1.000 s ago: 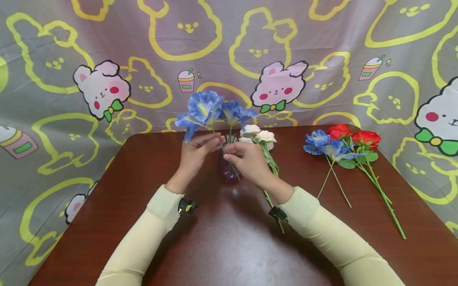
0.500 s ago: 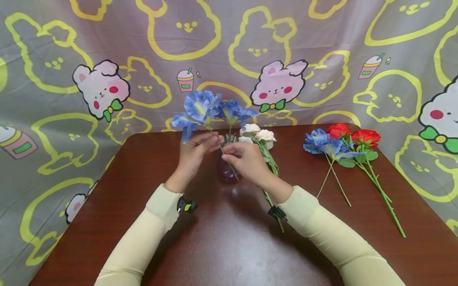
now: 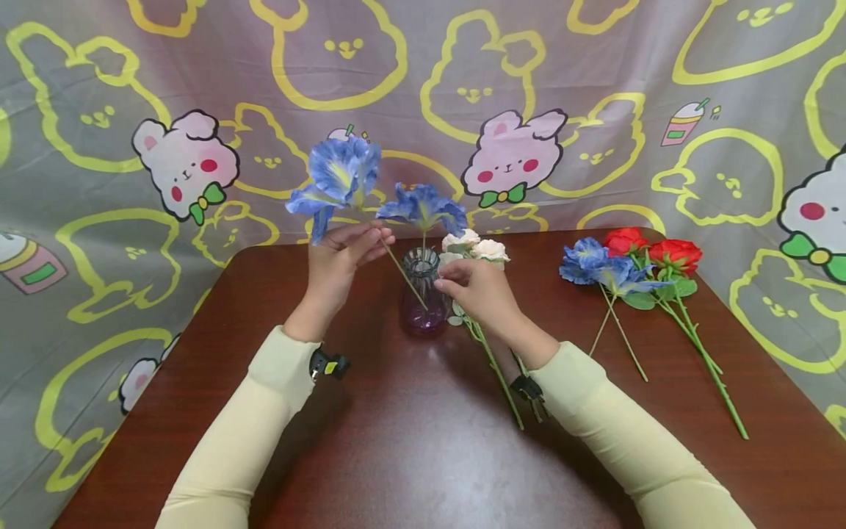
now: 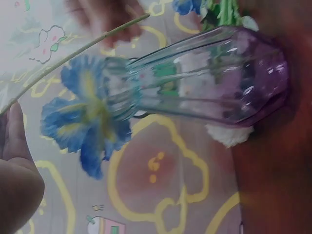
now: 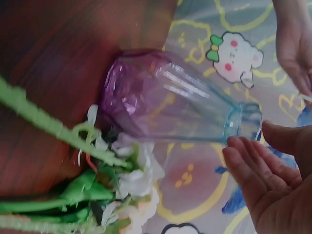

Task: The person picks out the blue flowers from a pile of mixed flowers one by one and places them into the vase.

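My left hand (image 3: 333, 268) pinches the thin stem (image 3: 405, 275) of a blue flower (image 3: 344, 173), its bloom above the fingers. The stem slants down across the front of a glass vase (image 3: 423, 319); in the left wrist view the stem (image 4: 73, 57) runs apart from the vase (image 4: 195, 80). The vase is clear bluish at the neck and purple at the base. A second blue flower (image 3: 423, 208) rises at its mouth, stem leading down to it. My right hand (image 3: 482, 294) has relaxed fingers beside the neck, nothing held; whether they touch the glass I cannot tell.
Pale cream flowers (image 3: 490, 251) with green stems lie right of the vase, partly beneath my right forearm. Farther right on the brown table (image 3: 410, 441) are two blue flowers (image 3: 621, 275) and red roses (image 3: 675, 256). A cartoon-patterned cloth (image 3: 396, 88) hangs behind.
My left hand has moved left and up with the blue flower. The right hand has let go of its stem and shifted slightly right, leaving more of the vase visible.
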A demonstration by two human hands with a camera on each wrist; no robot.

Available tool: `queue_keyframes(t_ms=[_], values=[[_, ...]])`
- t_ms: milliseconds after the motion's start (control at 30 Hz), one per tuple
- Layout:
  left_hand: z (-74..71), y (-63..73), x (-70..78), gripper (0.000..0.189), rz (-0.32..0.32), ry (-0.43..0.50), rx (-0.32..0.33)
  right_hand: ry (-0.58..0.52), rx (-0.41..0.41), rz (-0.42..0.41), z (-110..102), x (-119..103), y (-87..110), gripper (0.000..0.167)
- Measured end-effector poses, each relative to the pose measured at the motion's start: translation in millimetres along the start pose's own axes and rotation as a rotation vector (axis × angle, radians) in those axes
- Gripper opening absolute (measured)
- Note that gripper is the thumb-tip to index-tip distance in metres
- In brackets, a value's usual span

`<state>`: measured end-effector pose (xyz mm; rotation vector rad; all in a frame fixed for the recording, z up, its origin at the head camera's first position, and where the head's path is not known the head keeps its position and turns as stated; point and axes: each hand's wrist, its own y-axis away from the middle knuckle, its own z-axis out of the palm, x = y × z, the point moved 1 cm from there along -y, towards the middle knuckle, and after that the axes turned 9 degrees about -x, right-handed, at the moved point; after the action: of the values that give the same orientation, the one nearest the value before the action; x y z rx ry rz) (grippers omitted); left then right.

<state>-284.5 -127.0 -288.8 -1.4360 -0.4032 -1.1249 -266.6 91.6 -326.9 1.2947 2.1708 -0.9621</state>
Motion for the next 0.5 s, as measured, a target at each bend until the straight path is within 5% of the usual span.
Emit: queue_keyframes(t_ms=[300, 500], values=[[-4.3, -18.3, 23.1, 0.025, 0.105, 0.037, 0.068, -0.014, -0.103, 0.136, -7, 11, -4.0, 0.035], [-9.2, -25.7, 22.8, 0.019, 0.12, 0.066, 0.118, -0.029, -0.167, 0.165, 4, 13, -10.6, 0.055]])
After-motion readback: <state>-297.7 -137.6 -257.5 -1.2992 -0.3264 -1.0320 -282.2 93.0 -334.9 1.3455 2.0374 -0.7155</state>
